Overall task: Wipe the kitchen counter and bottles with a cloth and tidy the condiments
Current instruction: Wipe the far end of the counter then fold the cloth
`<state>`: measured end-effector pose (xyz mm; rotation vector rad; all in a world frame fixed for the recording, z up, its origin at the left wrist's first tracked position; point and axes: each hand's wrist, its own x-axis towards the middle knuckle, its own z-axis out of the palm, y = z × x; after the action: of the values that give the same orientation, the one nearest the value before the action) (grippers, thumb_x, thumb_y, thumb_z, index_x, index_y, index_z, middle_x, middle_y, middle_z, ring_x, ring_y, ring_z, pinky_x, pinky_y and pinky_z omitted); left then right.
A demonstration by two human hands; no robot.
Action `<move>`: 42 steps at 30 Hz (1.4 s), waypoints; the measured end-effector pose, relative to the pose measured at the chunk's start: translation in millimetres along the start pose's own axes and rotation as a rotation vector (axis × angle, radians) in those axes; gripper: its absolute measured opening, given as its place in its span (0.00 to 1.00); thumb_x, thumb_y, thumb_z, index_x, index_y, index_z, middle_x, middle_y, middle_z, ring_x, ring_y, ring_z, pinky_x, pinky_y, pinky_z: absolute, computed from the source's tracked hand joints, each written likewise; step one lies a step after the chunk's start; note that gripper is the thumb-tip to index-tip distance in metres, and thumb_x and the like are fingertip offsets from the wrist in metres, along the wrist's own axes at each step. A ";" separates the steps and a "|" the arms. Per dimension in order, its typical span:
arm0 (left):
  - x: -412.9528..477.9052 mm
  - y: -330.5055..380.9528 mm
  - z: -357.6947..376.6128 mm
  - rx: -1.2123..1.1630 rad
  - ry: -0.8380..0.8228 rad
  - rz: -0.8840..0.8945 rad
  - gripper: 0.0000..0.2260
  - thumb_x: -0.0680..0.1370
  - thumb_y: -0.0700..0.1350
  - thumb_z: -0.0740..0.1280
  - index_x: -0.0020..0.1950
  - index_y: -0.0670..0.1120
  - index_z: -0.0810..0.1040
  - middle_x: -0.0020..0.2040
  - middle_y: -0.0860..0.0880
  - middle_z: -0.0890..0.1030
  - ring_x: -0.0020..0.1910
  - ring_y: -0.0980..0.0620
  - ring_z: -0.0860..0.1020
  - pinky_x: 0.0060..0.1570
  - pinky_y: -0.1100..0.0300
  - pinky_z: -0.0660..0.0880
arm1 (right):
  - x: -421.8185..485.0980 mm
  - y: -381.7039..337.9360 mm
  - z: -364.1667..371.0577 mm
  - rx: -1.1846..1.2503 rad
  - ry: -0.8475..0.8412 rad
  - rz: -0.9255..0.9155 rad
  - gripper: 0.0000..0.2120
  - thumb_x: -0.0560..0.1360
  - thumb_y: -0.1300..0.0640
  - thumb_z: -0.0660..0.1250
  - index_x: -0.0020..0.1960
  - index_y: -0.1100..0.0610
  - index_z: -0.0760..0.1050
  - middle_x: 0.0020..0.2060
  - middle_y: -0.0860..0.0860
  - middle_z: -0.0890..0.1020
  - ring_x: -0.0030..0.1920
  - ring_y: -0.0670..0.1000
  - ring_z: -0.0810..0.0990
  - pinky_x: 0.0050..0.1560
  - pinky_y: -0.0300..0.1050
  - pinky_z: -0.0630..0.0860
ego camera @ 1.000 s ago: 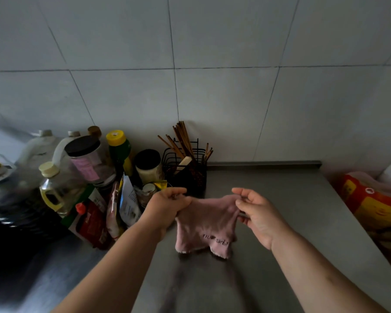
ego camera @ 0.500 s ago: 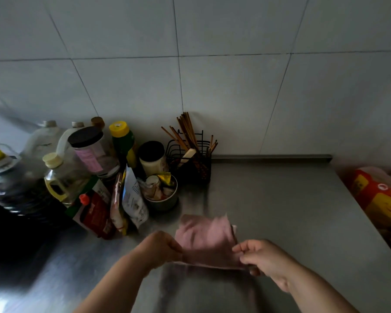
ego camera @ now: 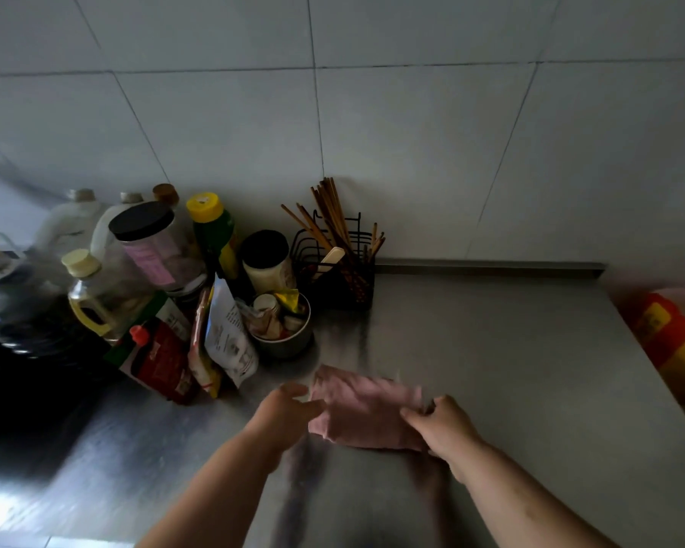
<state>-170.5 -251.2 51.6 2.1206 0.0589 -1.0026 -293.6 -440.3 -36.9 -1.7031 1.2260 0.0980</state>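
Lying on worktop (ego camera: 491, 350): pink cloth (ego camera: 364, 409), flat, between both hands.
Left hand (ego camera: 289, 409): fingers at cloth's left edge; grip blurred, cannot be told.
Right hand (ego camera: 447, 425): fingers pinched on right edge.

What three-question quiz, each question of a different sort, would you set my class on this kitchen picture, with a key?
1. True or false: the chopsticks stand in the black wire holder.
2. Where is the yellow-capped bottle? A. left of the holder, by the wall; B. right of the holder; C. lying on the cloth.
3. Fill in: the left hand and right hand are at opposite edges of the ____ cloth.

Key: 1 true; 2 A; 3 pink.
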 end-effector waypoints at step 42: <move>-29.4 -224.6 -320.5 -1.237 0.192 0.154 0.25 0.71 0.44 0.73 0.65 0.37 0.72 0.56 0.37 0.76 0.51 0.41 0.77 0.44 0.51 0.78 | -207.1 -228.9 323.4 0.223 -0.985 -0.211 0.16 0.71 0.54 0.73 0.57 0.55 0.77 0.49 0.54 0.85 0.50 0.57 0.83 0.45 0.50 0.78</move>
<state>-63.3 126.4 55.4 1.0349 0.4715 -0.4304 -77.2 -63.3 67.4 -1.2911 0.3053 0.5726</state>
